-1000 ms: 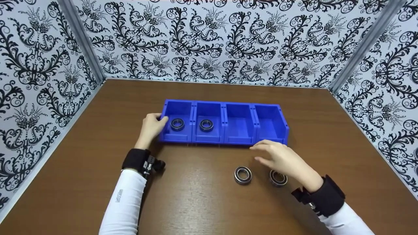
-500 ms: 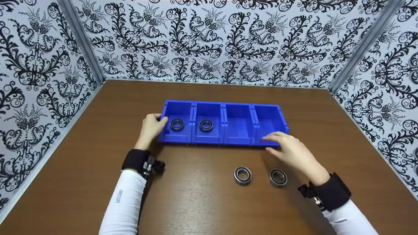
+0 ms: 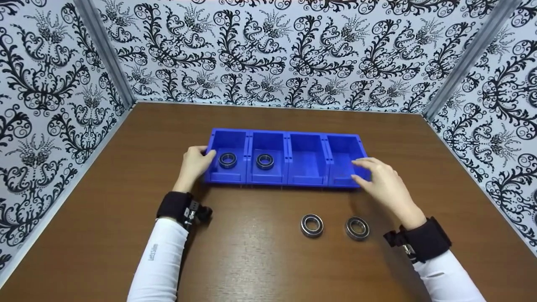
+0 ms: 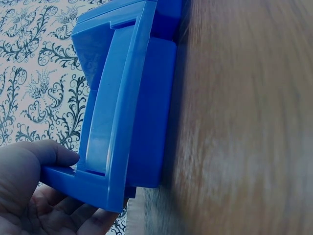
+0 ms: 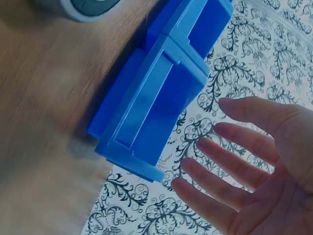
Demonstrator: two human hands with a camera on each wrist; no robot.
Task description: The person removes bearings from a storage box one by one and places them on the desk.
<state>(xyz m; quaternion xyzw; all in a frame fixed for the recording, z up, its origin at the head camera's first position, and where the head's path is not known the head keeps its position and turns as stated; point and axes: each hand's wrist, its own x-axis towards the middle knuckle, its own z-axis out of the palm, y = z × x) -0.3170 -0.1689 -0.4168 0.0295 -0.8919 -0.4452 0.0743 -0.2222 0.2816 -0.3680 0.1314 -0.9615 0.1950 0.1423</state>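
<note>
The white-sleeved left arm (image 3: 157, 260) reaches forward from the lower edge of the head view, small grey lettering along its forearm and a wide black fabric wristband (image 3: 174, 204) above it. The bare left hand (image 3: 195, 161) is set in a firm pinch — in the left wrist view its thumb (image 4: 56, 152) lies on one side, its partly hidden fingers (image 4: 68, 220) bent on the other. The white-sleeved right arm (image 3: 449, 279) slants in from the lower right, with a matching black fabric band (image 3: 428, 239). The bare right hand (image 3: 384, 182) hangs relaxed, thumb apart, fingers slightly spread and nearly straight.
</note>
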